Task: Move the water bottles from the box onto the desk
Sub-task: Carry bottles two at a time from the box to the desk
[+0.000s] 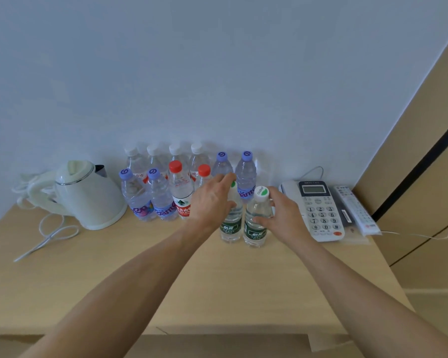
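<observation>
Both hands grip green-label bottles standing upright on the tabletop (114, 280): left hand (212, 200) curled round the neck of the left green-label bottle (230, 228), right hand (282, 215) wrapped round the body of the right green-label bottle (256, 228), the two just beside each other. Behind them, by the wall, a cluster of other water bottles (166, 192) w/ purple, red & white caps. Kettle (88, 195) at left, phone (318, 208) & remote (354, 210) at right
</observation>
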### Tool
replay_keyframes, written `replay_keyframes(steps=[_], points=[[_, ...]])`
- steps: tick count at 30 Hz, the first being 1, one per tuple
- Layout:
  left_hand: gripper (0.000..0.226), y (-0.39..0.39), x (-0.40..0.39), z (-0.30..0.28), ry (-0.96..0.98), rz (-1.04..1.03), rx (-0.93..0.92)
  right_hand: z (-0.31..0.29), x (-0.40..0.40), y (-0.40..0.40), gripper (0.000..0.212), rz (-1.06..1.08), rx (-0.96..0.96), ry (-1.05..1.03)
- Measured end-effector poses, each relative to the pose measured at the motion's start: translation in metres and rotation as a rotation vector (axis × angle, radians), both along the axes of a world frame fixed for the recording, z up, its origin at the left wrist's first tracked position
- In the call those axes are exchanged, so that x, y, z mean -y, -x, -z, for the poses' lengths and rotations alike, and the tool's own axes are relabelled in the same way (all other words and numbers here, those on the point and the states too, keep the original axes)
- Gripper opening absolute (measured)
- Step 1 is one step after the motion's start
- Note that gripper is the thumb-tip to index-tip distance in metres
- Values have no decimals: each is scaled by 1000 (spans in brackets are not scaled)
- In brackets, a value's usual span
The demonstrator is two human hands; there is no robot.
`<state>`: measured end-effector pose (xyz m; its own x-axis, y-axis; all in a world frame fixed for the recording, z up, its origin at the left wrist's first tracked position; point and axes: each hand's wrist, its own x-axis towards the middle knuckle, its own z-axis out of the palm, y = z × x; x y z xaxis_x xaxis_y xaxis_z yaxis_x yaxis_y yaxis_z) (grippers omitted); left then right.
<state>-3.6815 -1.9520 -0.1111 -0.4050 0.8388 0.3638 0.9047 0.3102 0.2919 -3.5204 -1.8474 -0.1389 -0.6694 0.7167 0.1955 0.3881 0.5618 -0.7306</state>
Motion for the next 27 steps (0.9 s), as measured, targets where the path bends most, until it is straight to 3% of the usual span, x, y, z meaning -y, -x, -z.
replay_keyframes(steps=[8,27], points=[[52,35,-40,-6,108,-99,-330,1,4,1,59,39,3,11],[55,56,-59,-12,197,-87,-283,2,-45,45,53,120,-17,68]])
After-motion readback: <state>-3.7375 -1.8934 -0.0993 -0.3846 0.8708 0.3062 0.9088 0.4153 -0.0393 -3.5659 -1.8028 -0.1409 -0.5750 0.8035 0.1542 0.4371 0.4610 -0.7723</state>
